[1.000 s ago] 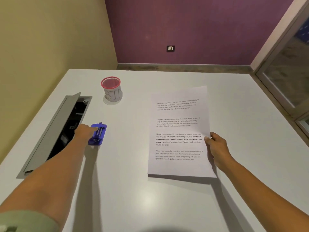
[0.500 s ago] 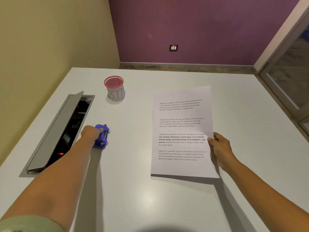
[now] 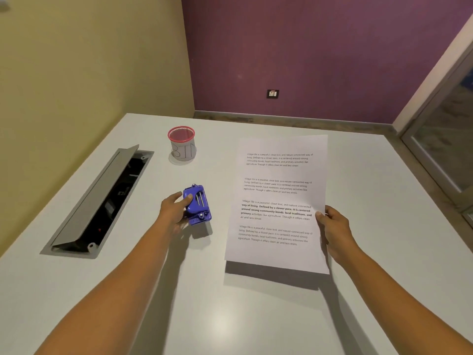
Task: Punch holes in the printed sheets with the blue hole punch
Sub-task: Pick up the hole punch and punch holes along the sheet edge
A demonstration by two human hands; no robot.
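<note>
The blue hole punch [image 3: 197, 204] is lifted a little off the white table [image 3: 256, 316], its shadow lying below it. My left hand [image 3: 173, 210] grips it from the left, thumb on its top. The printed sheets [image 3: 277, 201] carry several blocks of text and are held just above the table, right of the punch. My right hand [image 3: 332, 226] pinches their right edge, thumb on top. A gap of bare table separates the punch from the sheets' left edge.
A mesh cup with a red rim and a paper label [image 3: 182, 144] stands behind the punch. An open grey cable hatch [image 3: 97, 201] is sunk into the table at the left. Walls close off the left and far sides.
My left hand has picked the punch up and carried it right, toward the sheets. My right hand keeps its hold on the sheets.
</note>
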